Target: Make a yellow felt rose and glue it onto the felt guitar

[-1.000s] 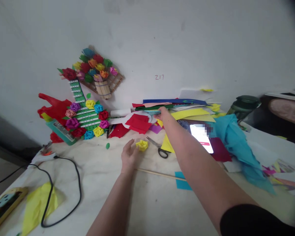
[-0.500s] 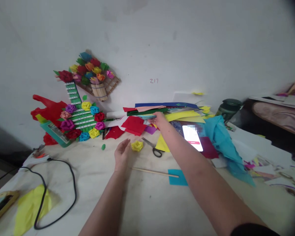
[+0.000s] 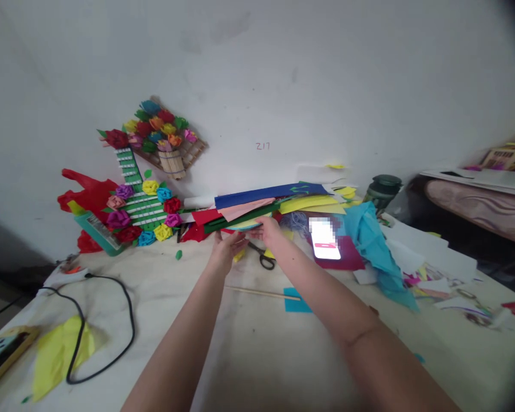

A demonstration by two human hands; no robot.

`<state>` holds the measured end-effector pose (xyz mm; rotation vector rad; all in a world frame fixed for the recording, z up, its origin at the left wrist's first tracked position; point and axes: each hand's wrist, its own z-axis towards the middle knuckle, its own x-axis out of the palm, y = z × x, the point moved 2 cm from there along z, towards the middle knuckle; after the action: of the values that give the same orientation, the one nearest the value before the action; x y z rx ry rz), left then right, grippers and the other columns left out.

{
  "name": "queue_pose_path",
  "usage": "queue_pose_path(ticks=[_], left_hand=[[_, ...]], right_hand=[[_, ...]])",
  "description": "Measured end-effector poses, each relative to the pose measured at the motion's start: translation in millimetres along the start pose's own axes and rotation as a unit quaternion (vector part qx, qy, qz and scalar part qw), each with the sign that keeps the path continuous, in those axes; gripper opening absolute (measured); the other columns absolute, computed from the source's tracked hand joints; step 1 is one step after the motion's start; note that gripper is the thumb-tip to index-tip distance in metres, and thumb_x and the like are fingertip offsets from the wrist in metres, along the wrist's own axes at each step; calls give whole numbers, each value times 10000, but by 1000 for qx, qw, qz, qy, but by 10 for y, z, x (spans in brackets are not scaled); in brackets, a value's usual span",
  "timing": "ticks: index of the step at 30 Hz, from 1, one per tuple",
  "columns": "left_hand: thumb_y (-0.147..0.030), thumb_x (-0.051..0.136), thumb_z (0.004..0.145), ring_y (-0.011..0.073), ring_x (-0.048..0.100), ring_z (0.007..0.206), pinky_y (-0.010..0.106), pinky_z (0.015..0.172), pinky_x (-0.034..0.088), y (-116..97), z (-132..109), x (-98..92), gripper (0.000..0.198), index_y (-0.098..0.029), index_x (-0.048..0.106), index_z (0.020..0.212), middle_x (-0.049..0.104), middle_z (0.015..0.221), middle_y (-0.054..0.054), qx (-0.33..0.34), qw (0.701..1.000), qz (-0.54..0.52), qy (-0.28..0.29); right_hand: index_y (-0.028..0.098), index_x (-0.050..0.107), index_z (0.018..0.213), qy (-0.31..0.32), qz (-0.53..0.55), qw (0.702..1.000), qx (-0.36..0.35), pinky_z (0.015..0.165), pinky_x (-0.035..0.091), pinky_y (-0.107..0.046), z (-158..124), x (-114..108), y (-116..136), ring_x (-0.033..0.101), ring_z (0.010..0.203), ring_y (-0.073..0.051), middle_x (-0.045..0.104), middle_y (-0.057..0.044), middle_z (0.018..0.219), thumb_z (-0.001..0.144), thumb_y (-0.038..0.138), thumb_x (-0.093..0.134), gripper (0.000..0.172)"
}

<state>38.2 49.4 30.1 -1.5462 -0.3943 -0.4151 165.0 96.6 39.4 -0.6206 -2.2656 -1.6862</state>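
Just ahead, paper stack [image 3: 283,197] runs left-right, long edge facing you; your right hand [image 3: 269,230] pinches near edge, left hand [image 3: 225,247] just beside, grasp unclear; scissors [image 3: 261,258] lie below

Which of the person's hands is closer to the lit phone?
Right. The right hand is just left of the phone; the left hand is farther left, beyond it.

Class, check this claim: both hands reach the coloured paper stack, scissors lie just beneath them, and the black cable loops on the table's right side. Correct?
No. The head view shows the black cable looping on the left side of the table. The rest holds: left hand and right hand at the paper stack, scissors just beneath.
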Motion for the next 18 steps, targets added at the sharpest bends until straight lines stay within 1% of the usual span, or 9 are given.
queue_pose_path(ticks=[2,4,6,12,15,18], left_hand=[[-207,630,654,190,637,636,360,659,505,46,46,35,602,-198,292,1152,632,752,64,-19,999,26,-24],[-203,607,663,187,627,564,334,589,504,103,99,31,551,-186,301,1122,629,702,62,-28,997,47,-60],[-192,595,662,190,621,533,328,560,501,148,151,22,533,-181,305,1109,623,661,53,-30,995,58,-76],[-202,570,672,173,595,482,302,510,497,170,248,73,432,-137,408,1067,584,578,36,-42,993,68,-83],[-122,559,657,147,578,462,292,518,499,176,286,115,415,-127,439,1054,568,588,19,-40,992,65,-104],[-63,542,645,140,584,483,298,551,503,175,319,146,425,-117,445,1055,577,644,30,-31,992,54,-113]], right_hand=[[143,477,808,-9,-6,1000,-1,417,491,-284,-5,-28,-34,563,424,-161,560,-15,506,687,104,428,136],[151,473,813,-17,-12,1000,1,409,487,-288,6,-57,-57,564,419,-165,556,-6,503,687,103,433,140],[150,472,819,-19,-16,1000,1,412,486,-294,22,-83,-69,572,426,-172,563,-10,511,682,97,440,150],[145,475,862,-14,-26,1000,-11,433,491,-321,50,-134,-91,572,421,-178,571,-5,521,657,99,472,209],[140,470,896,-12,-40,999,-19,433,480,-316,54,-153,-99,577,442,-181,579,-14,545,658,114,473,239],[137,454,973,-13,-46,999,1,442,468,-317,41,-204,-82,583,504,-190,591,-40,634,663,156,497,314]])
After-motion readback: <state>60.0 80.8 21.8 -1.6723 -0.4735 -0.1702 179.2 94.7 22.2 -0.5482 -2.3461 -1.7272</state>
